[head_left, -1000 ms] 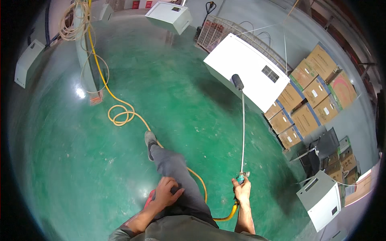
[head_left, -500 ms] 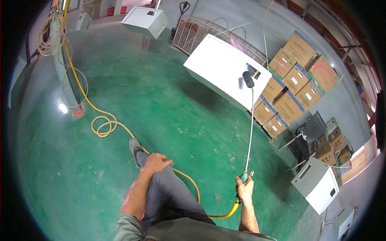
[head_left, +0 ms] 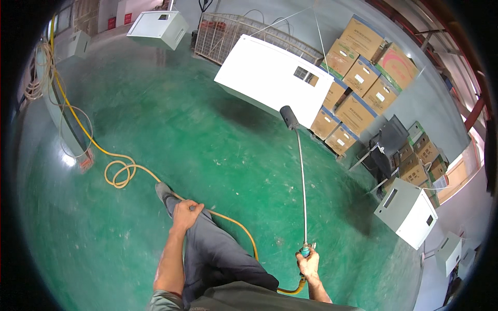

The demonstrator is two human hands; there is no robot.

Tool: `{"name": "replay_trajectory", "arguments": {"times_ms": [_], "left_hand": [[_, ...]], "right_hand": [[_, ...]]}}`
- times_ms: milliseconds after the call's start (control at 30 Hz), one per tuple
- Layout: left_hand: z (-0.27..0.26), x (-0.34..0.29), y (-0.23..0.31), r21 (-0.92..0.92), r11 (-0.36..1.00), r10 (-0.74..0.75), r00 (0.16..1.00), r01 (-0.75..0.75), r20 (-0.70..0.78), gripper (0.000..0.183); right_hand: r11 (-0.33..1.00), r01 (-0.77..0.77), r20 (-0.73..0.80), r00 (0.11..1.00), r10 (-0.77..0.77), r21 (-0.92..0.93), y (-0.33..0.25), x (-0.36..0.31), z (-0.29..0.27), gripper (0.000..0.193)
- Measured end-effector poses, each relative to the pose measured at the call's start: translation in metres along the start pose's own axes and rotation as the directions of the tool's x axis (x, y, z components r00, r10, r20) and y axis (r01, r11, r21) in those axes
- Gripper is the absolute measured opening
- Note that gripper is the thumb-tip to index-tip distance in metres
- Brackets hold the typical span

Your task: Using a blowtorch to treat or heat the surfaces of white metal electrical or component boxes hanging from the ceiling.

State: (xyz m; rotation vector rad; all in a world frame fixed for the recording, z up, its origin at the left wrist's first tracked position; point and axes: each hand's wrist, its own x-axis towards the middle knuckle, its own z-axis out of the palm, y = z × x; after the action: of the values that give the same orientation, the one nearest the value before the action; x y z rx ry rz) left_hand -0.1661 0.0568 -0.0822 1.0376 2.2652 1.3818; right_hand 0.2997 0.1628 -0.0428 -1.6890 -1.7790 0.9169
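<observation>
My right hand (head_left: 309, 263) is closed round the green-and-dark handle of a long gas torch (head_left: 302, 186), with a brass-coloured valve just above the fingers. Its thin metal tube reaches away to a dark cylindrical burner head (head_left: 289, 117), which overlaps the lower edge of a hanging white metal cabinet (head_left: 275, 72). I cannot tell whether a flame burns. A yellow hose (head_left: 233, 222) joins the handle from below and passes behind my leg. On my bent left leg, near the knee, rests my left hand (head_left: 187, 214), holding nothing; its fingers lie over the trouser cloth, partly hidden.
Stacked cardboard boxes (head_left: 358, 111) and a wire-mesh cage (head_left: 220, 39) stand behind the cabinet. To the right are a black chair (head_left: 386, 145) and another pale cabinet (head_left: 407, 210). The hose loops (head_left: 120, 173) across the green floor towards a post at left.
The torch's burner head has moved down and left, from beside the cabinet's square opening to its lower edge. My view has shifted slightly. The left hand stays on the leg.
</observation>
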Motion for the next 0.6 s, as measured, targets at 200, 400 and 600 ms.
{"name": "replay_trajectory", "arguments": {"times_ms": [200,400,600], "left_hand": [[0.000,-0.002,-0.001,0.007,1.000,0.011,1.000,-0.011,-0.017,0.033],[0.002,-0.003,0.000,0.013,1.000,0.020,1.000,-0.020,-0.006,0.032],[0.003,-0.004,0.000,0.006,1.000,-0.012,1.000,0.013,-0.013,0.031]], "right_hand": [[0.997,-0.072,-0.087,0.994,0.072,0.010,0.005,0.023,-0.014,0.023],[0.978,-0.009,-0.143,0.989,0.039,0.210,-0.005,0.054,-0.025,0.012],[0.929,-0.035,-0.112,0.990,0.081,0.368,-0.019,0.059,-0.031,0.011]]}}
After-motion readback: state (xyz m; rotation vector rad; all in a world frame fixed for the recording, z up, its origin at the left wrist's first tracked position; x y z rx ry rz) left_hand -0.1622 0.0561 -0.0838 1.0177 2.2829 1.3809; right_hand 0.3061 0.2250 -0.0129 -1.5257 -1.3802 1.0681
